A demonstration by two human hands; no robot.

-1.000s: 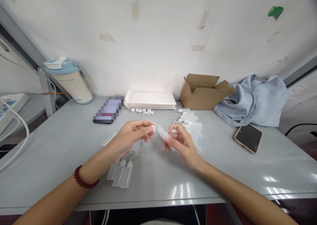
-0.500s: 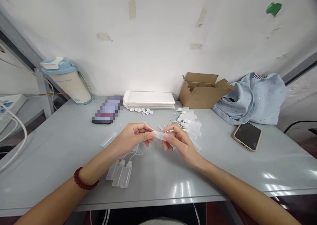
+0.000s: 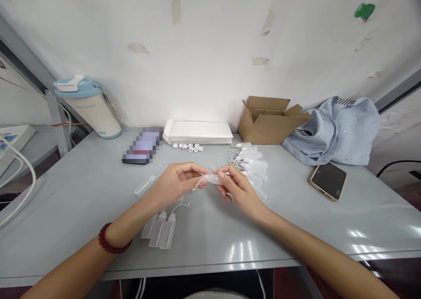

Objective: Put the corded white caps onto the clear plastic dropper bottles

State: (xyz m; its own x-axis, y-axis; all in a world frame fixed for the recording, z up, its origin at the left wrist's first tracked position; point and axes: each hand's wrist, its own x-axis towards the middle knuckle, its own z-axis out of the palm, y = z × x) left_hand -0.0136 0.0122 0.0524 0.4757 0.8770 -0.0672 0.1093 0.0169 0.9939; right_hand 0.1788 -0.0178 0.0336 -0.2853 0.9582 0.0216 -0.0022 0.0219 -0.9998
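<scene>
A small translucent squeeze bottle (image 3: 215, 179) lies sideways between my hands, above the middle of the table. My right hand (image 3: 238, 187) pinches its body between thumb and fingers. At the neck end, my left hand (image 3: 179, 182) has its fingers closed on the white cap (image 3: 205, 177), whose thin strap hangs down to the left. Below my left wrist lie several similar bottles (image 3: 167, 233) with loose straps, and one more bottle (image 3: 144, 186) rests left of that hand. Behind my right hand is a pile of bottles (image 3: 255, 166), partly hidden by it.
Several small white caps (image 3: 190, 148) lie before a stack of white packets (image 3: 200, 132). Around the table's back stand a tumbler (image 3: 94, 108), a blurred phone (image 3: 143, 146), an open cardboard box (image 3: 271, 125) and a blue cloth bag (image 3: 345, 130). Another phone (image 3: 329, 181) lies at right.
The cap's strap has swung from above my left fingers to below them. My left fingers have shifted round the cap; my right hand still grips the bottle in nearly the same place.
</scene>
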